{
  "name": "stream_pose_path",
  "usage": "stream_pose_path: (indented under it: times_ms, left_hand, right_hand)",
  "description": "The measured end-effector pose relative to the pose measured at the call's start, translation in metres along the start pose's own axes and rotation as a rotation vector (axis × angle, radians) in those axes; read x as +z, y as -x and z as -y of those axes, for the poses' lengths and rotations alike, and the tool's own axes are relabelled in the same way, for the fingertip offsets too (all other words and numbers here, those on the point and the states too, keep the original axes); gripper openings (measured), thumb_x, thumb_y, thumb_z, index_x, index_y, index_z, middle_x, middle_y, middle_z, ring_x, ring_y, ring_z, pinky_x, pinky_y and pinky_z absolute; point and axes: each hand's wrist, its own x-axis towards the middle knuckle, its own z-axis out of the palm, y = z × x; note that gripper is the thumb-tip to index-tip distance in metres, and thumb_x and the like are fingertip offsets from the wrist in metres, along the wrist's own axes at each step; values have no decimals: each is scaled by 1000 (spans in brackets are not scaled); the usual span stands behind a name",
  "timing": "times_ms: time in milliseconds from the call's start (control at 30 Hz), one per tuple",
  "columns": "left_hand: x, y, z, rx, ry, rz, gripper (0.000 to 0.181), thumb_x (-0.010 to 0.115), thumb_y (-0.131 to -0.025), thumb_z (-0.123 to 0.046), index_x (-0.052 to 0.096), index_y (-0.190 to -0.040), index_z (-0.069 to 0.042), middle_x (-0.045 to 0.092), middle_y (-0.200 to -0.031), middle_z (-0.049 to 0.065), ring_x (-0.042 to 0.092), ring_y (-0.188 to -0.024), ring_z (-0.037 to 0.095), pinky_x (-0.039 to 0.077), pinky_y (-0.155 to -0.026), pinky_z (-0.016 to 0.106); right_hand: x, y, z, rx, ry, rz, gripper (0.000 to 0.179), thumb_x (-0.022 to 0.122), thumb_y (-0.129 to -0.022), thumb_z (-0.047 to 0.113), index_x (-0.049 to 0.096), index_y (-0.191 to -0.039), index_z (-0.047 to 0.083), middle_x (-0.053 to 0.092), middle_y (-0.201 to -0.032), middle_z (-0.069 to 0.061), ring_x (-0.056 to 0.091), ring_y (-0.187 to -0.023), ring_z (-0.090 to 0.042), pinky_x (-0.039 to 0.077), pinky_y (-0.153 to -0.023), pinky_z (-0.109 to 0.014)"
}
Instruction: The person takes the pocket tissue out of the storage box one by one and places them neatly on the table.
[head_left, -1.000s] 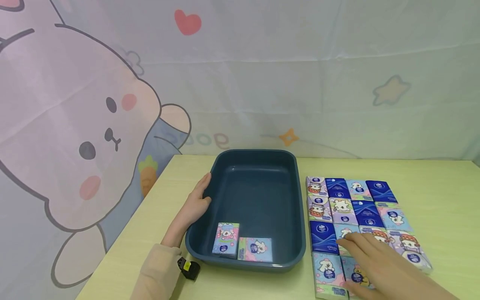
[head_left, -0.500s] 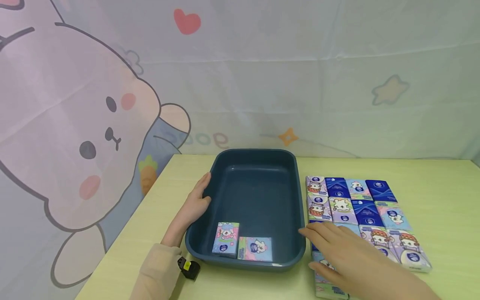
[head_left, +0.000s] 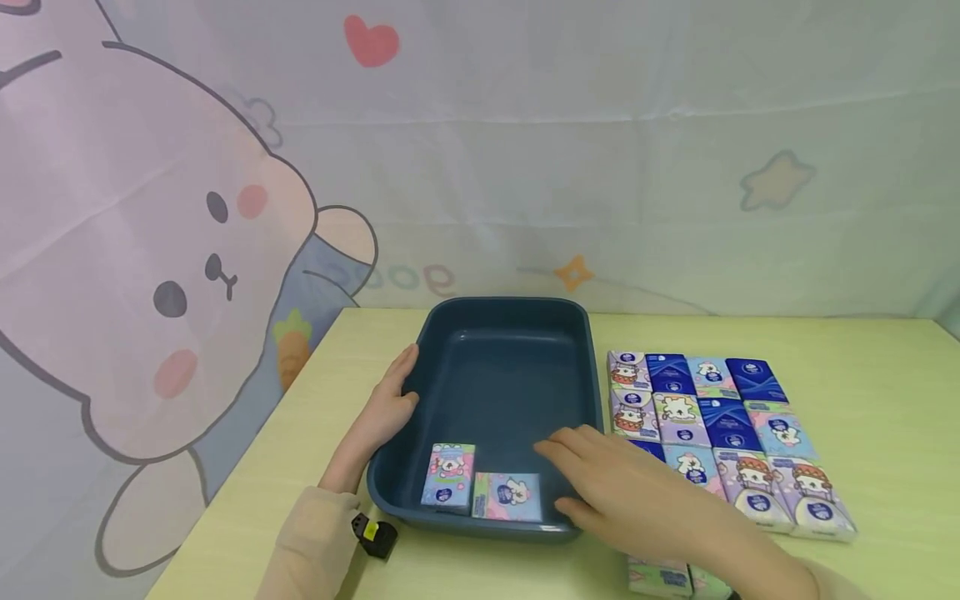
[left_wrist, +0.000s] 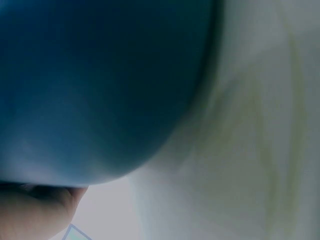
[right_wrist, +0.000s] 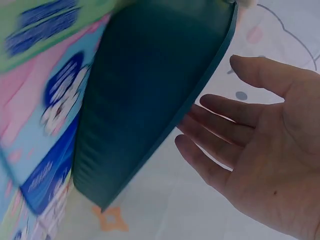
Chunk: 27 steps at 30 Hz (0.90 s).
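A dark blue rectangular tub (head_left: 510, 392) stands mid-table in the head view. Two small tissue packs lie inside at its front: an upright one (head_left: 448, 477) and a sideways one (head_left: 508, 497). My left hand (head_left: 384, 415) rests along the tub's left side, fingers straight, thumb at the rim. The left wrist view shows part of that hand (left_wrist: 35, 212) against the tub wall (left_wrist: 100, 110). Over the tub's front right corner is my right hand (head_left: 630, 492), spread and holding nothing. The right wrist view shows its bare palm (right_wrist: 280, 150) beside the tub (right_wrist: 145, 95).
Rows of tissue packs (head_left: 726, 423) lie right of the tub, the nearest partly hidden under my right arm. On the left wrist sits a black device (head_left: 377, 537). A printed cloth (head_left: 660, 167) hangs behind the table (head_left: 847, 367).
My right hand has moved left from over the tissue packs to over the tub's right wall. The left hand and the two packs in the tub stay put.
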Motion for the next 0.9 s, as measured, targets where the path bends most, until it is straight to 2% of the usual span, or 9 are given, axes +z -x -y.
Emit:
stream_pose_path:
  times_ms: [233,633,900]
  left_hand:
    - [1,-1,-1,5,2,8,71,37,-88,4,12,-154,-4,6,-164,12,3,-151,34,9,-120,55]
    - [-1,-1,-2,-11,-10,9,71,36,-88,4,12,-154,-5,5,-164,11,3,-151,32,9,-120,54]
    - [0,-1,0,-14,-2,12,70,36,-90,3,12,-154,-6,5,-164,12,3,-151,33,9,-120,56]
  right_hand:
    - [8,-27,16,27,-3,-17,50,64,-90,28,53,-134,6,60,-128,-6,57,-116,-21,51,-94,-38]
    - [15,-62,36,81,-24,28,74,76,-78,41,50,-137,5,58,-134,-10,55,-123,-26,50,-97,-43]
    - [25,-81,44,117,-52,44,77,80,-73,43,53,-134,4,60,-131,-10,57,-119,-25,51,-96,-41]
